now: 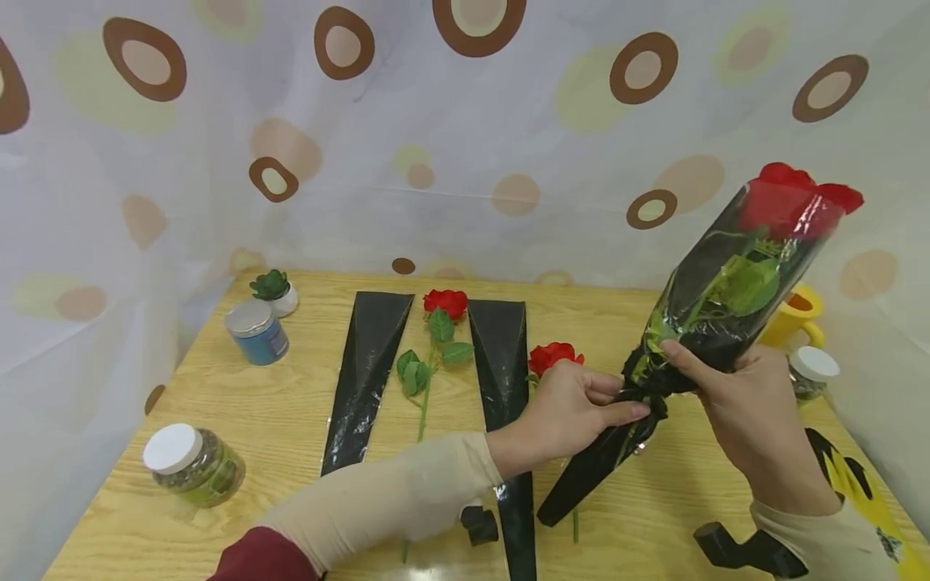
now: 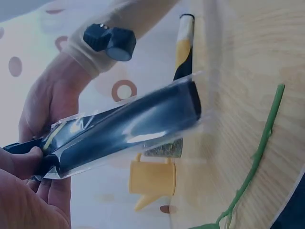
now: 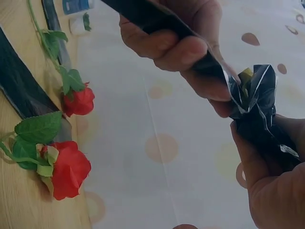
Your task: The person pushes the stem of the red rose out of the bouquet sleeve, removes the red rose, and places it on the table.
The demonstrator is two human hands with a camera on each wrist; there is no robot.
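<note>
A red rose [image 1: 792, 202] sits in a black flower sleeve [image 1: 715, 298] with a clear front, tilted up to the right above the table. My right hand [image 1: 756, 420] grips the sleeve around its middle, with the thumb across the front. At the crumpled waist just below, my left hand [image 1: 555, 415] pinches the black film between thumb and fingers. The sleeve's narrow tail [image 2: 133, 126] hangs down past the left hand. In the right wrist view the film is twisted and creased [image 3: 257, 102] between both hands. The rose's lower stem is hidden.
Two flat black sleeves [image 1: 374, 363] and two loose roses [image 1: 446, 303] lie on the wooden table. At left stand a white-capped jar [image 1: 196, 468], a blue tin [image 1: 257, 335] and a potted succulent [image 1: 274, 292]. At right are a yellow watering can [image 1: 795, 319] and another jar [image 1: 810, 371].
</note>
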